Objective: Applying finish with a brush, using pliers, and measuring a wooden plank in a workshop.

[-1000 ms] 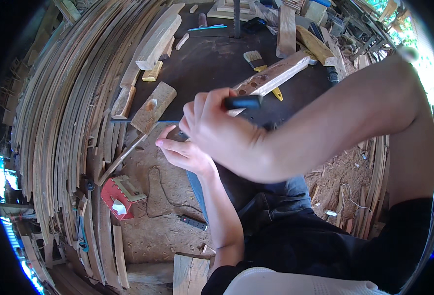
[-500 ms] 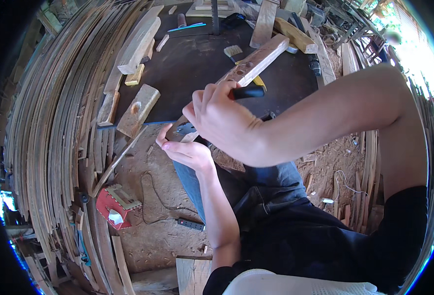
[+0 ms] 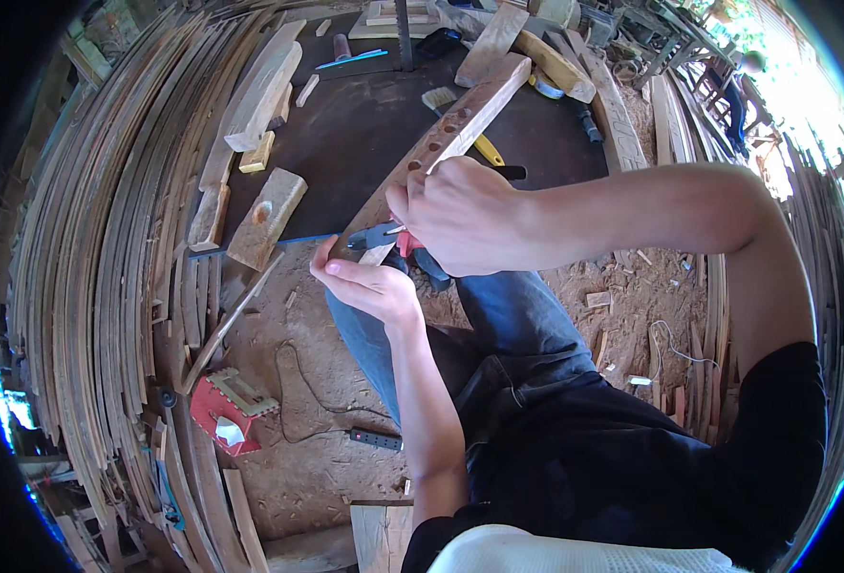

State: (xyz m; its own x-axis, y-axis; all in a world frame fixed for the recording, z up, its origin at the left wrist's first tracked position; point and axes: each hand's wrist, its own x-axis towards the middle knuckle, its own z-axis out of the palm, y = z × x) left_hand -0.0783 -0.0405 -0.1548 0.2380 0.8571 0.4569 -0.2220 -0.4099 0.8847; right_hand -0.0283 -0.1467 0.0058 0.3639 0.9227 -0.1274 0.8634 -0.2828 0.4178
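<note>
Right grip (image 3: 455, 215) wraps a dark-handled tool (image 3: 511, 173); below and left of it, the left grip (image 3: 364, 286) sits loosely cupped (fingers bent) beside a holed board (image 3: 440, 137).

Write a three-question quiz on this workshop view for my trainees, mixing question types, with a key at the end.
1. Fill in: The long board in front of the person has a row of ____ in it.
2. Choose: The yellow-handled brush lies on (A) the ground, (B) the dark tabletop, (C) the person's lap.
3. True or false: In the picture, the left hand is nearer than the right hand to the red box.

Key: 1 holes; 2 B; 3 true.
</note>
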